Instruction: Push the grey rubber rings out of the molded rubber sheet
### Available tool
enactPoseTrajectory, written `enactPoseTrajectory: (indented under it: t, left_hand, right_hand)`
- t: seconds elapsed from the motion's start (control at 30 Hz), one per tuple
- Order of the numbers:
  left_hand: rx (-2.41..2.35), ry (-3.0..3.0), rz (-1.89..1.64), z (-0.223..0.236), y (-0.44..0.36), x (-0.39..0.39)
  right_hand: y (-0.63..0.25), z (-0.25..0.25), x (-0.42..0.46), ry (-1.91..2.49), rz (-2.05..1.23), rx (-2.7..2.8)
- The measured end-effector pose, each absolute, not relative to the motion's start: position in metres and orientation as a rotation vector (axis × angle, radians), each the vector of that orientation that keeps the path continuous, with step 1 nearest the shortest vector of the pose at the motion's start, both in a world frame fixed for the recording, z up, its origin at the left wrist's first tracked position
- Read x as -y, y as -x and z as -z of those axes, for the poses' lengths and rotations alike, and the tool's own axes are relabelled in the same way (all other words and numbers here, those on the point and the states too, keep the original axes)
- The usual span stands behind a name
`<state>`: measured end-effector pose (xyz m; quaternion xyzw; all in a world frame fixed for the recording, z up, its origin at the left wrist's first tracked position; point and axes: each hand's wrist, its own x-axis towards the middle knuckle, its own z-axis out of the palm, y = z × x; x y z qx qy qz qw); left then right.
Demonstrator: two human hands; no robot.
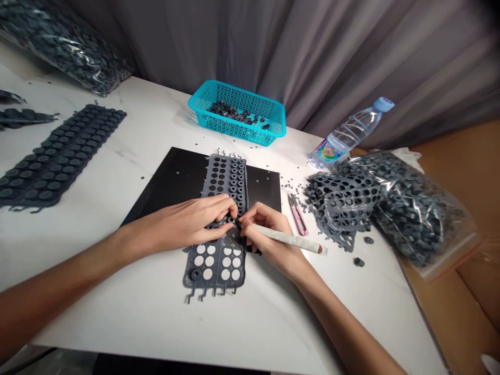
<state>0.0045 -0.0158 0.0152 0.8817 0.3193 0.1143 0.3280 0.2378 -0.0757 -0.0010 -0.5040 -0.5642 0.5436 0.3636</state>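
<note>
A dark grey moulded rubber sheet point(216, 250) lies lengthwise in front of me, partly on a black board point(156, 177). Its near half is mostly open holes; small ring-shaped rubber pieces point(236, 179) fill rows of its far right part. My left hand point(203, 221) rests over the middle of the sheet, thumb and forefinger closed around a small rubber ring point(231, 220). In my right hand point(269, 229) is a pen-like tool point(291, 238) wrapped in whitish tape, its tip at that ring and partly hidden by my fingers.
A turquoise basket point(238, 130) with loose rubber pieces stands behind. To the right are pink-handled thread snips point(298, 216), punched-out sheets point(344, 203), a water bottle point(349, 133) and a full plastic bag point(414, 213). Leftward lie another rubber sheet point(62, 156) and a bag point(70, 47).
</note>
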Motion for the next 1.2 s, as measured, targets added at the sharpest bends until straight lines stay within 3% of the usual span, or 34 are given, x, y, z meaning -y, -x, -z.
enactPoseTrajectory:
  t: [0.3, 0.47, 0.57, 0.67, 1.2]
  left_hand:
    - [-0.794, -2.411, -0.479, -0.005, -0.015, 0.030]
    - [-0.881, -1.372, -1.151, -0.029, -0.005, 0.006]
    - [-0.693, -0.771, -1.035, -0.043, -0.001, -0.005]
    - [-0.652, -0.550, -0.836, -0.042, -0.007, -0.001]
    - [-0.656, -0.730, -0.541, -0.023, -0.020, 0.004]
  right_hand:
    - [-0.236, -0.008, 0.077, 1.350, -1.171, 1.732]
    - [-0.237, -0.005, 0.078, 1.368, -1.260, 1.641]
    - [-0.240, -0.001, 0.077, 1.344, -1.396, 1.473]
    - [-0.241, 0.001, 0.074, 1.288, -1.432, 1.347]
    - [-0.255, 0.005, 0.062, 1.295, -1.381, 1.381]
